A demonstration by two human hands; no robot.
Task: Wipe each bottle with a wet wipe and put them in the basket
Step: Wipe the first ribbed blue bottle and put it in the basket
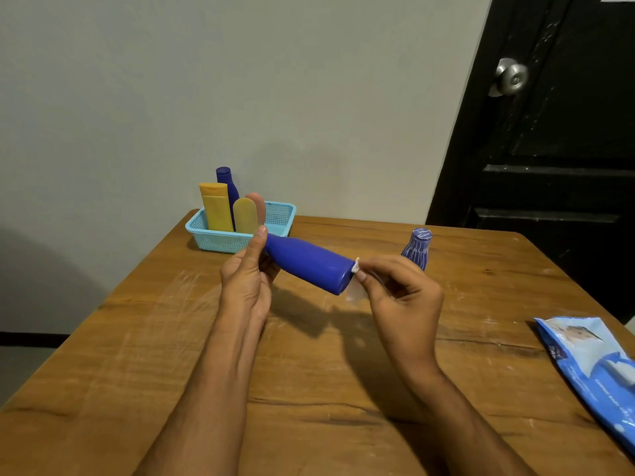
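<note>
A blue bottle (309, 262) lies sideways in the air above the table. My left hand (245, 273) grips its cap end, fingers curled round the neck. My right hand (402, 290) pinches a small white wet wipe (355, 286) against the bottle's flat base. At the back left, a light-blue mesh basket (278, 214) holds a tall yellow bottle (216, 207), a dark blue bottle (227, 182) and two smaller rounded bottles (244, 214). A small patterned blue bottle (417, 247) stands upright on the table behind my right hand.
A blue wet-wipe packet (594, 365) lies at the right edge of the wooden table (309, 389). A black door with a metal knob (510, 77) stands at the right. A grey wall runs behind the table.
</note>
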